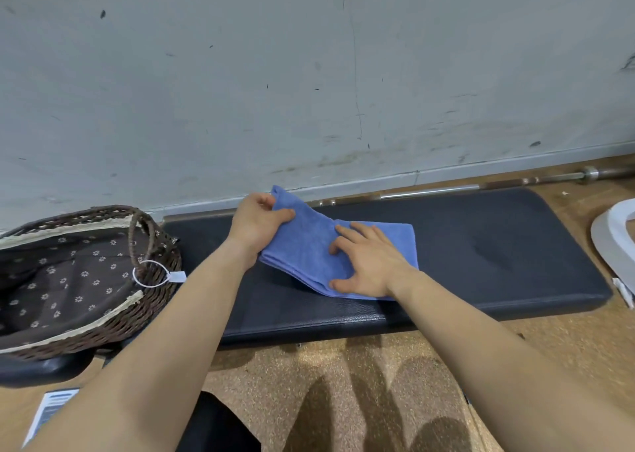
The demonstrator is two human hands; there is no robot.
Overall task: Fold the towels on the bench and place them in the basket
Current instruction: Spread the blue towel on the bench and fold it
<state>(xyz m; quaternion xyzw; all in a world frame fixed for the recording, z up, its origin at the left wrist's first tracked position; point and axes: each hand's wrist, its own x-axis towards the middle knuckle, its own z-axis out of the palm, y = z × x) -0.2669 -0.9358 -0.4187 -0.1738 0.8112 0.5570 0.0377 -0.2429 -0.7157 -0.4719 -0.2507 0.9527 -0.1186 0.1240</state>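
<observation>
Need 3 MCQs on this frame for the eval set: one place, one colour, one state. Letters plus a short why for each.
1. Where does the basket sit relative to the towel?
A. to its left
B. to its right
C. on top of it

2. What colour is the towel?
A. white
B. blue
C. green

3. What is the right hand doing?
A. raised in the air
B. curled into an empty fist
C. lying flat on the towel, fingers spread

Answers:
1 A: the basket is at the left edge of the view, while the towel lies further right on the bench.
2 B: the cloth is plain blue against the black pad.
3 C: its palm and straight fingers press the towel, while the left hand grips the raised far corner.
</observation>
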